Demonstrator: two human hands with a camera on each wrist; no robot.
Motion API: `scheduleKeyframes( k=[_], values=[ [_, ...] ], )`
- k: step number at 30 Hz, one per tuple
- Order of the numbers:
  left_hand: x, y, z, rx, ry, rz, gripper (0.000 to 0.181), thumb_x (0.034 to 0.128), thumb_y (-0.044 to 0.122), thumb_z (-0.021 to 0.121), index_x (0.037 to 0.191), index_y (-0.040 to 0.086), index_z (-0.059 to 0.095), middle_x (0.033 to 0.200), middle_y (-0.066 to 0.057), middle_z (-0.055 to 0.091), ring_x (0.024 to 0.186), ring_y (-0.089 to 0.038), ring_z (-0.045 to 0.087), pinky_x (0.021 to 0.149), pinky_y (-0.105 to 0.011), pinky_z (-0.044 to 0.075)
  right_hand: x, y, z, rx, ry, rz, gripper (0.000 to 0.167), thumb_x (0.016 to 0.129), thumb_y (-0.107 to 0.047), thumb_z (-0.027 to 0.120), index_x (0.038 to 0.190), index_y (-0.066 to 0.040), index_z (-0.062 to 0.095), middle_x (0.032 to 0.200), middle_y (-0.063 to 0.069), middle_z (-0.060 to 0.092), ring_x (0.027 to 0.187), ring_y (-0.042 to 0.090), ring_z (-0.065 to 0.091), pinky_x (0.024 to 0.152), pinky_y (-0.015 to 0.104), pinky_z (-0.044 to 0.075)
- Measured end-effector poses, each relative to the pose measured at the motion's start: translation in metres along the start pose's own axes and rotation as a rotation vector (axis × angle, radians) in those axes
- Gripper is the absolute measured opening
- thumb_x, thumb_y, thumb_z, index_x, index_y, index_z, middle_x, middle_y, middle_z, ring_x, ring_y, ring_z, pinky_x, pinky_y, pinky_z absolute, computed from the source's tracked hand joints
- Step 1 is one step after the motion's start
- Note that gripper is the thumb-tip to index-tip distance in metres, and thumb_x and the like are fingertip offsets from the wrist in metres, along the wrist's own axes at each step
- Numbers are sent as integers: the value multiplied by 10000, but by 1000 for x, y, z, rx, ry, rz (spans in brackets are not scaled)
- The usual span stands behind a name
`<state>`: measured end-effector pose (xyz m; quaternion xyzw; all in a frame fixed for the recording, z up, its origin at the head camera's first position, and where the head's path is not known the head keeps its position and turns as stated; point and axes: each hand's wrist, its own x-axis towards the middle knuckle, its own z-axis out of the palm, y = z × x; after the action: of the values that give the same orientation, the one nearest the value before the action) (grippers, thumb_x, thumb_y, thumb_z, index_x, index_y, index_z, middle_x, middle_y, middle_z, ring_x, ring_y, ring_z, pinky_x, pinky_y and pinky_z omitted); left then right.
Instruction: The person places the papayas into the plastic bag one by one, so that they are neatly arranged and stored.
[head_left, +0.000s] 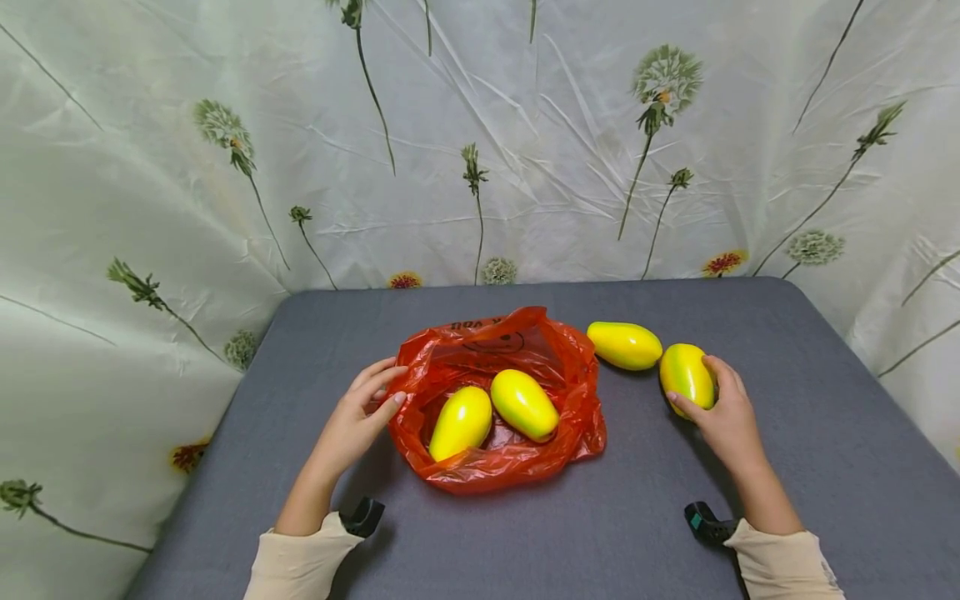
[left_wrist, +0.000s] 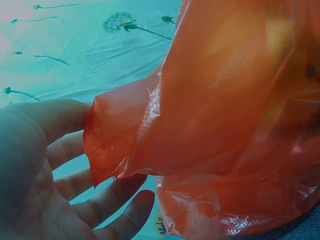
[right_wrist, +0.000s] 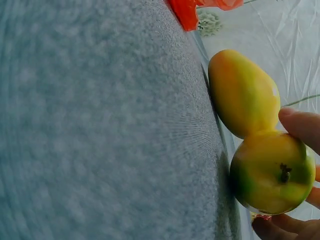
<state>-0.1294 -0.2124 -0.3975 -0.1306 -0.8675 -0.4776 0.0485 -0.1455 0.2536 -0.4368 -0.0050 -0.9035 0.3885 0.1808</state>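
A red plastic bag [head_left: 495, 475] stands with its mouth spread on the table, and two yellow papayas [head_left: 461, 423] [head_left: 525, 405] lie inside it. At the bag's left rim is my left hand [head_left: 362, 415], thumb and fingers apart and touching the plastic. The left wrist view shows the loose fingers [left_wrist: 110, 202] beside the bag's corner [left_wrist: 112, 140]. My right hand [head_left: 726, 408] grips a yellow-green papaya [head_left: 686, 377] between thumb and fingers, right of the bag. Another papaya [head_left: 624, 346] lies against its left side; both also show in the right wrist view.
The grey table [head_left: 630, 533] has its far edge against a pale curtain [head_left: 555, 125] printed with flowers. Black wrist devices [head_left: 363, 517] [head_left: 708, 523] sit at both cuffs.
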Motion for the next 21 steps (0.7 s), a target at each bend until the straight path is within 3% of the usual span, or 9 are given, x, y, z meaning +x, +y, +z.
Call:
scheduleKeyframes(
  k=[12,21],
  values=[
    [0,0,-1,5,3,3,375,872,214,599,1230,116,543,1353,-40,372,935,-214,560,760,-281,482,0,1,-1,9,24,64,687,748,-95,711,1302,78,344,1275,294,348,1097,446,364,860,557,302],
    [-1,1,-1,5,-6,-7,382,874,231,596,1235,121,538,1359,-41,362,947,-212,553,768,-317,486,-1,-9,-3,45,104,35,707,727,-60,723,1322,38,356,1306,241,362,1092,423,400,852,541,338]
  ],
)
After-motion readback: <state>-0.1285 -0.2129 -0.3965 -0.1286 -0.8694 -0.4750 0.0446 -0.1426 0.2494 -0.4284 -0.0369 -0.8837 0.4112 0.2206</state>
